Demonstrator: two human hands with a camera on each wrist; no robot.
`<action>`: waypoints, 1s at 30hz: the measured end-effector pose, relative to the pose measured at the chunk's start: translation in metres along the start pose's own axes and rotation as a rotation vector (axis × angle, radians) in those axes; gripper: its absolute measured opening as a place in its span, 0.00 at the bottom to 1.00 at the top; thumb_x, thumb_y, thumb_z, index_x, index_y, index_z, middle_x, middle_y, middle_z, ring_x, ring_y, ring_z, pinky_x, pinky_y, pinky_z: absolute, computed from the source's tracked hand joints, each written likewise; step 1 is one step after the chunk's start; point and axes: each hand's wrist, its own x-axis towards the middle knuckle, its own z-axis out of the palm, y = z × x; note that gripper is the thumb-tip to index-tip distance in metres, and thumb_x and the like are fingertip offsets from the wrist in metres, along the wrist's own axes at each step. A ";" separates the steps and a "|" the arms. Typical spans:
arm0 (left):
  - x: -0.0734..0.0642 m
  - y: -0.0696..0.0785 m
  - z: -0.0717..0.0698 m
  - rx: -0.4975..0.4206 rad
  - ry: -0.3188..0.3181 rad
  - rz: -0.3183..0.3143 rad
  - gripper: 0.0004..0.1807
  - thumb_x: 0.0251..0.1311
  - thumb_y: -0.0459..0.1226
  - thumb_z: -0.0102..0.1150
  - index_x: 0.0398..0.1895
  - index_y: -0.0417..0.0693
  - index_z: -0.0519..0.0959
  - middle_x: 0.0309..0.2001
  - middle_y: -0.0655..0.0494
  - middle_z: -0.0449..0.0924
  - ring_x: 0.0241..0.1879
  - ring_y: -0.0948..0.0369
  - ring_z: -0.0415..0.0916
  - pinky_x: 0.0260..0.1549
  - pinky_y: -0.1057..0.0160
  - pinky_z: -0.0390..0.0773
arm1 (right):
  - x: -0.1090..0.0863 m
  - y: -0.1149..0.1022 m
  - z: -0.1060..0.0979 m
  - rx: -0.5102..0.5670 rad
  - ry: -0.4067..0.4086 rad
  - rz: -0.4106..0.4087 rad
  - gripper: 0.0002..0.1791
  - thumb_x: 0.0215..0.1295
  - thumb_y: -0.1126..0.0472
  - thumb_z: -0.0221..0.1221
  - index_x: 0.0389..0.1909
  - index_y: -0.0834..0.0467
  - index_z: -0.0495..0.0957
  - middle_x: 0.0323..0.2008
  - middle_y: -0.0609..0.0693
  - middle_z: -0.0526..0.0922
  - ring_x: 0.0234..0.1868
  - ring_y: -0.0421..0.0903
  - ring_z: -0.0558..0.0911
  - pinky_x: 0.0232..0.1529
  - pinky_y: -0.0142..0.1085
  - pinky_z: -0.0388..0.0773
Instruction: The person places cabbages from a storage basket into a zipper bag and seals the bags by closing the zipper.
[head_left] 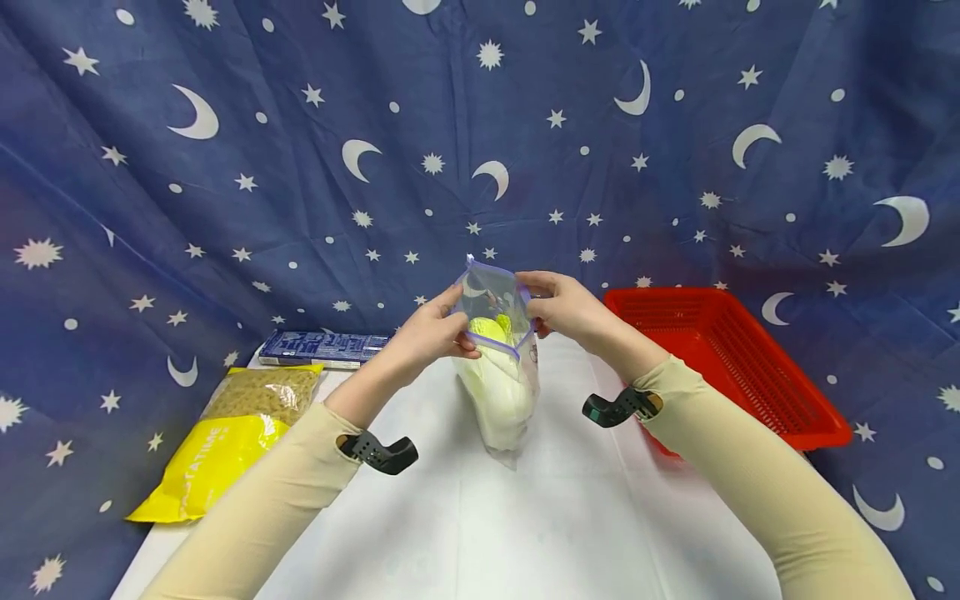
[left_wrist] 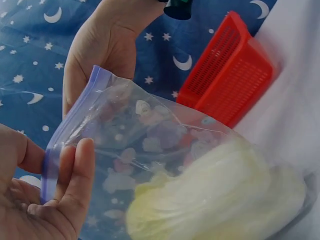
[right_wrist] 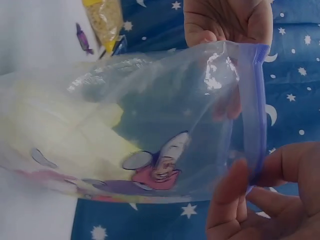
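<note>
A clear zip bag (head_left: 534, 367) with a purple zip edge stands mouth-up in the middle of the white table, its mouth spread wide. Inside it is a pale napa cabbage (head_left: 498, 392), yellow-green leaf tips toward the opening. My left hand (head_left: 437, 327) pinches the left side of the bag's rim between thumb and fingers. On the opposite side, my right hand (head_left: 561, 305) pinches the purple edge, as the right wrist view also shows. Cartoon figures (right_wrist: 160, 170) are printed on the plastic.
To the right stands a red plastic basket (head_left: 813, 421). A yellow bag of pasta (head_left: 225, 454) lies at the left, with blue flat packets (head_left: 322, 346) behind it. A small purple wrapped piece (right_wrist: 84, 39) lies near the pasta. A star-and-moon cloth (head_left: 480, 108) hangs behind the table.
</note>
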 end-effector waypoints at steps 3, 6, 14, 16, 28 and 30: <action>0.001 -0.004 0.001 -0.007 0.005 0.001 0.43 0.65 0.27 0.44 0.84 0.48 0.45 0.32 0.44 0.73 0.29 0.59 0.77 0.42 0.57 0.87 | 0.000 0.004 0.003 0.041 -0.009 -0.009 0.40 0.68 0.69 0.55 0.81 0.55 0.55 0.73 0.58 0.67 0.48 0.62 0.80 0.41 0.40 0.86; 0.002 -0.006 0.002 -0.019 0.011 0.011 0.44 0.65 0.27 0.45 0.84 0.49 0.44 0.30 0.44 0.73 0.28 0.59 0.77 0.43 0.56 0.87 | -0.002 0.008 0.004 0.074 0.009 -0.010 0.43 0.68 0.68 0.57 0.82 0.54 0.52 0.74 0.59 0.66 0.49 0.62 0.80 0.42 0.40 0.87; 0.002 -0.012 0.002 -0.042 0.003 0.028 0.44 0.69 0.28 0.47 0.84 0.51 0.41 0.33 0.44 0.74 0.29 0.59 0.78 0.43 0.57 0.87 | -0.024 0.026 0.011 0.081 0.015 -0.083 0.39 0.73 0.60 0.59 0.80 0.60 0.55 0.72 0.62 0.68 0.53 0.56 0.81 0.47 0.46 0.85; 0.002 -0.013 0.002 -0.036 0.003 0.034 0.45 0.70 0.30 0.48 0.84 0.53 0.40 0.35 0.44 0.74 0.30 0.58 0.78 0.44 0.57 0.86 | -0.033 0.032 0.015 0.070 0.005 -0.120 0.38 0.73 0.56 0.60 0.79 0.59 0.57 0.72 0.61 0.68 0.61 0.56 0.78 0.55 0.50 0.82; 0.004 -0.021 0.007 -0.073 -0.009 0.056 0.46 0.73 0.34 0.51 0.84 0.63 0.38 0.67 0.39 0.66 0.36 0.57 0.79 0.47 0.56 0.86 | -0.064 0.059 0.052 -0.009 0.039 -0.296 0.53 0.61 0.49 0.72 0.82 0.52 0.53 0.75 0.55 0.64 0.71 0.56 0.66 0.71 0.58 0.65; 0.004 -0.021 0.007 -0.096 -0.020 0.068 0.45 0.74 0.34 0.51 0.84 0.62 0.37 0.78 0.45 0.52 0.37 0.57 0.79 0.48 0.55 0.86 | -0.064 0.061 0.056 0.001 0.074 -0.312 0.50 0.63 0.51 0.71 0.81 0.55 0.55 0.74 0.56 0.66 0.70 0.56 0.69 0.69 0.56 0.68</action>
